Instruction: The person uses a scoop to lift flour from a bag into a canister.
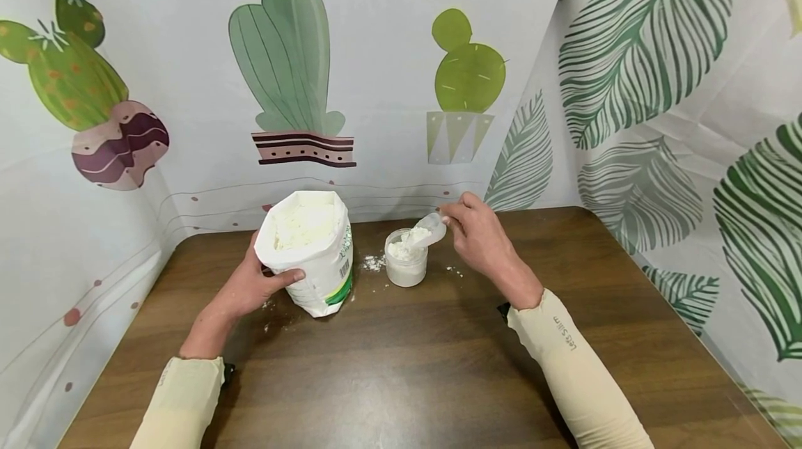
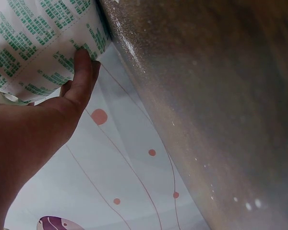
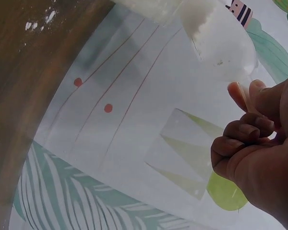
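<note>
My left hand [image 1: 247, 287] grips a white bag [image 1: 321, 280] with green print, thumb on its near side, other fingers mostly hidden behind it. The bag's mouth gapes and white powder [image 1: 303, 223] fills it almost to the rim. Between finger and thumb, my right hand [image 1: 481, 239] pinches the thin handle of a clear plastic scoop [image 1: 435, 227]. Tilted to the left, the scoop sits over the mouth of a small clear jar [image 1: 406, 275], powder running from its lip to the heap inside. The right wrist view shows the scoop's bowl [image 3: 225, 45] close up.
Spilled powder [image 1: 374, 263] dusts the brown wooden table [image 1: 388, 372] between bag and jar, with more specks beside both. Behind the table's far edge hangs a white cloth [image 1: 382, 87] printed with cacti and leaves.
</note>
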Motion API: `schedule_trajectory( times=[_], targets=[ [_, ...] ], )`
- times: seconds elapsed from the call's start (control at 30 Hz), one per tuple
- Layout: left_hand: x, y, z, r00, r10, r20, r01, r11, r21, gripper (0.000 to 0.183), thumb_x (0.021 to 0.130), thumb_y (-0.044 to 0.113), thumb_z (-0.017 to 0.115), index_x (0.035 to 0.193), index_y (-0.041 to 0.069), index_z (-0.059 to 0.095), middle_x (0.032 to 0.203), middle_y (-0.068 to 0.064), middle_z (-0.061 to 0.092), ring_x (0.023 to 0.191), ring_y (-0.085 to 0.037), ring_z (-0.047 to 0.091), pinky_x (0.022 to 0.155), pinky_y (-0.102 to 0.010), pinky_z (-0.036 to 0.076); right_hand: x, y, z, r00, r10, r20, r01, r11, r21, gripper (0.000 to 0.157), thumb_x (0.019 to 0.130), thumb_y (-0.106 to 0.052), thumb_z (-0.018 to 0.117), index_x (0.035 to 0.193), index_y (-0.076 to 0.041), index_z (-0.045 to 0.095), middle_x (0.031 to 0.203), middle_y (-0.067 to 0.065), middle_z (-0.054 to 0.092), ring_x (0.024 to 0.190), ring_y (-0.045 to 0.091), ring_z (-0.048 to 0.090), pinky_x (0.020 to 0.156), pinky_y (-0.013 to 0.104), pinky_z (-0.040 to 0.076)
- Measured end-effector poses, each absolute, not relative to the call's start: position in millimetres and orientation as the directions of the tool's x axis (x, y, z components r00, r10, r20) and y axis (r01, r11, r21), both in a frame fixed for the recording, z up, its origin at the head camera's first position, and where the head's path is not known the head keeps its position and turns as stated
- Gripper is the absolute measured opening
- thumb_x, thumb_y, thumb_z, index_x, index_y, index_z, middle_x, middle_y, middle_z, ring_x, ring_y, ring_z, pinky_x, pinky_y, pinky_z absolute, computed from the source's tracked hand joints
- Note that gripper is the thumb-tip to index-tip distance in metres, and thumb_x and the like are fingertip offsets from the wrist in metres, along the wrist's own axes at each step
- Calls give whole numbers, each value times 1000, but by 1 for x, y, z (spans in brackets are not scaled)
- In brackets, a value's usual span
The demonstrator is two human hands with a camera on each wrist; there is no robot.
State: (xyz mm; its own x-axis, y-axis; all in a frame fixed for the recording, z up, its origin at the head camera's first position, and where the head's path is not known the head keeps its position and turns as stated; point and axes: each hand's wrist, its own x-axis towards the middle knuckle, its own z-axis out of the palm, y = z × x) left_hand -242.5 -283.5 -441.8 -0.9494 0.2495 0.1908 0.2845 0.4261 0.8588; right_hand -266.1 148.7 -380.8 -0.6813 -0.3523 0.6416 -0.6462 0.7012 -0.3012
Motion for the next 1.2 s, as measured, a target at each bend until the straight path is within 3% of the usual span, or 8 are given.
schedule_trajectory(
  times=[0.4,0.77,1.1,1.2],
  targets=[
    [-243,-284,-442,-949,250,191,283,416,864,107,92,14,85,167,25,10,160,-11,36,133,-22,47,102,-22,43,-267,146,-382,-543,-428,722,-721,679,-140,13,95,4,72,107,6,77,80,11,49,73,29,49,71,43,50],
    [-242,-284,-442,-949,253,190,286,432,855,108,93,16,85,168,25,8,162,-11,32,137,-25,44,104,-24,41,-264,144,-376,-481,-443,756,-733,676,-71,12,94,6,72,105,6,76,79,12,48,73,30,47,69,41,47],
    [-242,-284,-442,-951,248,185,282,452,846,108,93,17,85,168,22,9,163,-12,26,141,-29,41,111,-40,38,-261,144,-372,-420,-433,798,-749,662,-35,13,93,7,71,105,7,75,79,11,44,71,31,43,67,43,43],
    [-242,-284,-441,-950,250,185,282,446,849,108,93,17,85,168,24,8,163,-11,26,140,-28,41,109,-36,40,-260,144,-371,-412,-431,803,-751,660,-31,13,92,7,71,105,7,75,79,11,44,71,31,43,66,43,42]
  ],
)
